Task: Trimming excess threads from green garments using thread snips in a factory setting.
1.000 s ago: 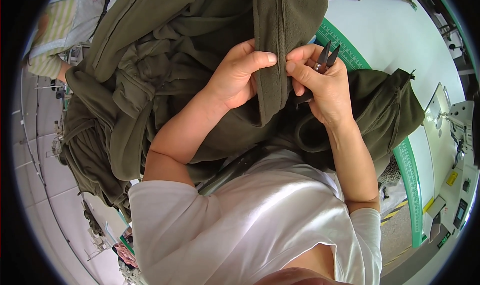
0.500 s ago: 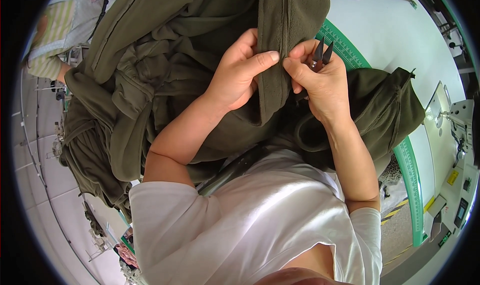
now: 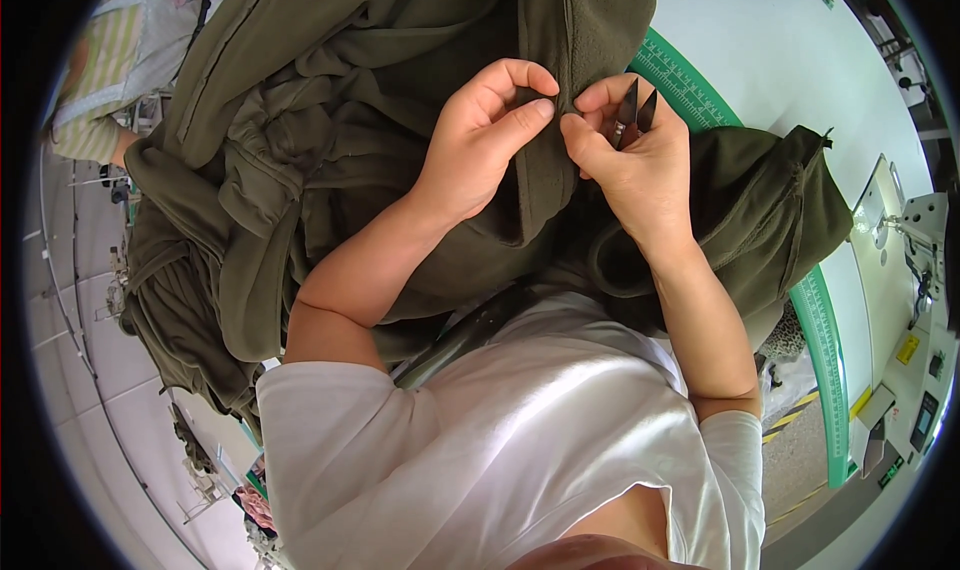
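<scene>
Dark olive fleece garment pieces (image 3: 400, 160) spread in front of me, a long seam running up the piece between my hands. My left hand (image 3: 472, 145) hovers over that seam with curled fingers, its thumb and index tips slightly apart and nothing visible between them. On the seam's other side, my right hand (image 3: 640, 155) has black thread snips (image 3: 627, 115) tucked in its grip, blades pointing up and away. That hand's thumb and index tips come close together at the seam; whether a thread is between them is too small to tell.
The white table (image 3: 770, 50) has a green ruler-marked edge strip (image 3: 690, 80). A sewing machine (image 3: 920, 240) stands at the right. More olive fabric (image 3: 760, 210) lies under my right forearm. At the upper left is another person in a striped sleeve (image 3: 95, 120).
My left index finger has come from behind the fabric edge to the front, near the thumb, releasing the edge. The right hand, with the snips, has shifted slightly left and turned a little.
</scene>
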A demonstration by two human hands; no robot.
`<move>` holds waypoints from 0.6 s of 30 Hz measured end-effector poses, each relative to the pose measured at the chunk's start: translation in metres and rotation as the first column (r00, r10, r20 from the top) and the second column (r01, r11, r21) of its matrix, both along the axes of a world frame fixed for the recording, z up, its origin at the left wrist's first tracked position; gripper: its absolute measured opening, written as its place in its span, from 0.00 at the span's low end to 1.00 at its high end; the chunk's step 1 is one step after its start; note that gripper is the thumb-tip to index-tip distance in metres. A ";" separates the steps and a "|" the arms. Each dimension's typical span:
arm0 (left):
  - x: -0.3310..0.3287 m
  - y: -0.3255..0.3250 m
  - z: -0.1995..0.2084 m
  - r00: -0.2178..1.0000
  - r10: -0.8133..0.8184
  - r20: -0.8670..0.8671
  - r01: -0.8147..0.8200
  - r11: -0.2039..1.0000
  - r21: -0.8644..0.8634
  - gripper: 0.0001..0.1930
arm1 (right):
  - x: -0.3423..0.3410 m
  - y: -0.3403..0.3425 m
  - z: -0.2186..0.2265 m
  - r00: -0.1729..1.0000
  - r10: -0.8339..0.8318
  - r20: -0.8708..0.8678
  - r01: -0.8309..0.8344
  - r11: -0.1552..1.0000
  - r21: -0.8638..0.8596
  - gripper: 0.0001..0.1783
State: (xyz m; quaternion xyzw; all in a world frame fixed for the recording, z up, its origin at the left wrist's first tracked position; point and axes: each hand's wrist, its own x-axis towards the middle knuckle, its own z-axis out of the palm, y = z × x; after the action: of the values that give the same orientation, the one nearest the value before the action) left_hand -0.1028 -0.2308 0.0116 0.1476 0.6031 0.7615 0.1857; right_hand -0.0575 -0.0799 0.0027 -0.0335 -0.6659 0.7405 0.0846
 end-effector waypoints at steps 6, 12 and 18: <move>0.000 -0.002 0.004 0.998 -0.043 0.041 0.043 0.999 0.004 0.09 | 0.004 -0.001 0.004 1.000 -0.002 -0.007 0.002 0.998 0.066 0.09; -0.002 -0.002 0.006 1.000 -0.025 0.012 0.026 0.997 -0.069 0.11 | 0.006 -0.002 0.002 1.000 0.025 0.008 -0.025 1.000 0.010 0.11; -0.001 -0.004 0.008 0.999 -0.036 -0.038 0.030 0.991 -0.131 0.11 | 0.003 0.001 -0.008 0.995 0.099 0.029 -0.093 0.983 -0.160 0.11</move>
State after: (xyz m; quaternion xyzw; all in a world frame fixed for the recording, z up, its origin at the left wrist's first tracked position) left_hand -0.1039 -0.2353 0.0201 0.1604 0.6528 0.7142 0.1953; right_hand -0.0546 -0.0788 -0.0057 -0.0215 -0.6072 0.7935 0.0335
